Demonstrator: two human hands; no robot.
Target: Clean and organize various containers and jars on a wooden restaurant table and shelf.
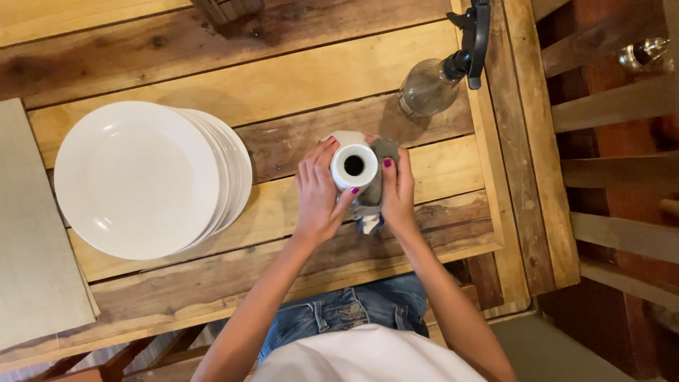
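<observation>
head view. centre of frame: the left hand [320, 194] curls around a white vase [353, 167], seen from above with its dark mouth up; the right hand [397, 192] presses a grey cloth [375, 189] against its side, fingers closed over both. risk, as a judgement: the smooth vase could slip from the cloth-covered grip onto the wooden surface [297, 85] and chip, or an elbow could nudge the plate stack [150, 179], centre left. counts: one vase, one cloth, one spray bottle [440, 74] upper right, one stack of white plates, number untellable.
</observation>
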